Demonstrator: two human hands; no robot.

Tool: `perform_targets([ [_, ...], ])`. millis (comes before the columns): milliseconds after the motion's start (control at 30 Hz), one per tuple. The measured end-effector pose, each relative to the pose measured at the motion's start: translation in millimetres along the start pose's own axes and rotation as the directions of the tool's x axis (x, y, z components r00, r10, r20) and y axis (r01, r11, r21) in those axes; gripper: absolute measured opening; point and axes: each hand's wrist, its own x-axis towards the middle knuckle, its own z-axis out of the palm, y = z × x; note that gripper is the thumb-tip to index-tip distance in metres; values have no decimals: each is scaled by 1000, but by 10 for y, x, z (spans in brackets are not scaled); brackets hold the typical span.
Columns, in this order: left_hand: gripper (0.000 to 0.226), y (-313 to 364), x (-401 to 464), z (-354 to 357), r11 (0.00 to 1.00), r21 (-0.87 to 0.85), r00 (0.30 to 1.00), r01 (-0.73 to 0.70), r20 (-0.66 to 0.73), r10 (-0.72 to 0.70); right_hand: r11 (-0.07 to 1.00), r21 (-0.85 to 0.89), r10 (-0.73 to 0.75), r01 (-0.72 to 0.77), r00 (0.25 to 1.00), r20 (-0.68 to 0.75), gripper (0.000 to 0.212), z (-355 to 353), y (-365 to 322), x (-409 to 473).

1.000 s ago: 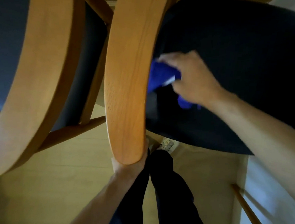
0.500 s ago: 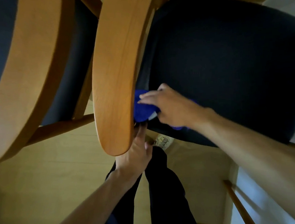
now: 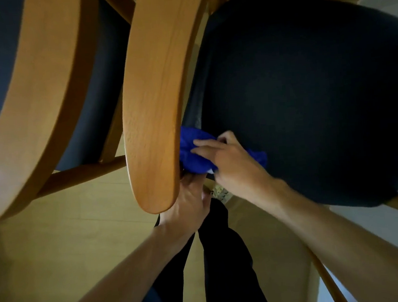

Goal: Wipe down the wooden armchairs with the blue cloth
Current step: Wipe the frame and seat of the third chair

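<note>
Here the right hand pinched the blue cloth against the inner edge of the wooden armrest, beside the dark seat cushion. The left hand reached under the armrest's front end; whether its fingers were curled I could not tell.

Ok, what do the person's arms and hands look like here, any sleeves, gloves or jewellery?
Both forearms are bare, with no sleeves in view. The left hand and right hand have no gloves, and no rings or watch show. Below them, dark trousers cover the legs.
</note>
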Motion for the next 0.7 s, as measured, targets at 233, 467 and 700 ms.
perform_targets([
  [233, 55, 14, -58, 54, 1000, 11, 997, 0, 71, -1, 999, -44, 19, -32, 962, -271, 53, -1015, 416, 558],
  [467, 52, 221, -6, 37, 997, -56, 996, 59, 75, -55, 987, -120, 63, -106, 947, -316, 53, -719, 354, 634],
  [700, 38, 410, 121, -112, 987, -119, 994, 106, -1, -107, 974, 222, 55, -39, 996, -68, 60, -593, 343, 71],
])
